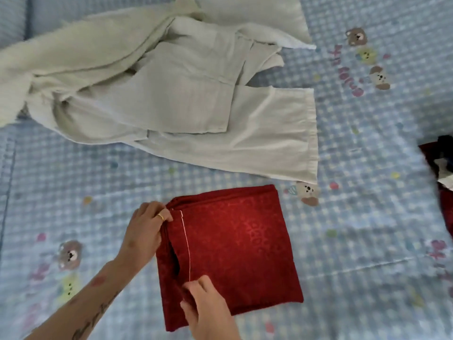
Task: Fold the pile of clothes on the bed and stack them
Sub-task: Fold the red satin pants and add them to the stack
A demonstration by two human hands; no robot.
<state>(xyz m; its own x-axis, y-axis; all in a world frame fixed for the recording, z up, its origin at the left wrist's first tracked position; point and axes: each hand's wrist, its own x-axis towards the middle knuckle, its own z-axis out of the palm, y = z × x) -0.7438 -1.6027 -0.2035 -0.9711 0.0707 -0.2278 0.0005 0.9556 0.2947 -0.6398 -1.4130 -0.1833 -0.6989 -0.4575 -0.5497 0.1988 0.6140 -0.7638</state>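
A dark red patterned cloth point(240, 246) lies folded into a rough square on the bed in front of me. My left hand point(147, 229), wearing a ring, pinches the cloth's upper left corner. My right hand point(208, 307) pinches its left edge lower down, by a thin white seam line. Beyond it sprawls a pile of pale cream clothes point(152, 94), unfolded and rumpled.
The bed point(355, 241) has a light blue checked cover printed with bears and letters. At the right edge lies a dark red and black garment point(441, 168), partly out of frame. Bare cover stretches to the right and left of the red cloth.
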